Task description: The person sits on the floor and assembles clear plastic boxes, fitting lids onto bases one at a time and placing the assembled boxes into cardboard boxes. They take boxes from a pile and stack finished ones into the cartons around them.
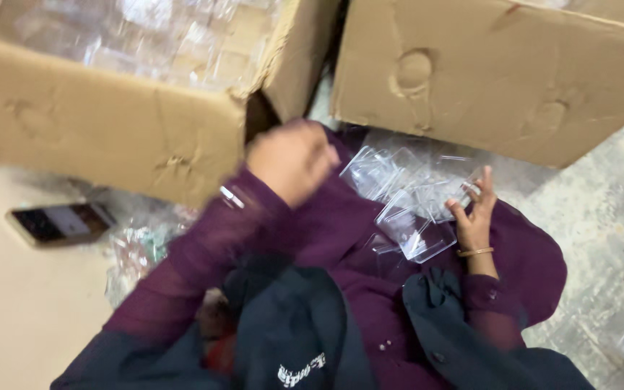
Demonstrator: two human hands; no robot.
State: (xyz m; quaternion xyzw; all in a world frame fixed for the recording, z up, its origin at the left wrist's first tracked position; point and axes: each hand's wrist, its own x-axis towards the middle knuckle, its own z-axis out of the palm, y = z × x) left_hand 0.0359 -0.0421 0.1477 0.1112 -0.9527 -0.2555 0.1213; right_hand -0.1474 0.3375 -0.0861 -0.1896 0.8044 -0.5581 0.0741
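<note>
Seated on the floor in a dark purple garment, we look down past our lap: at far left a black-screened smartphone (61, 223) lies flat on the pale floor (9, 310), just beside a crumpled clear plastic bag (135, 249). Above it stands a large open brown cardboard box (110, 130), filled with clear plastic pieces too blurred to tell apart. Our left hand (292, 160), blurred by motion, is raised at that box's near corner with the fingers curled inward; we cannot tell whether it holds anything. To its right, a heap of small clear plastic lidded containers (399, 177) rests on our lap, and our right hand (474, 209), a thin gold bangle (475, 252) at the wrist, pinches one hinged clear plastic container (414, 230) by its edge, lid ajar. Behind, a second closed-sided brown cardboard box (500, 72) sits on the grey concrete floor (601, 217).
</note>
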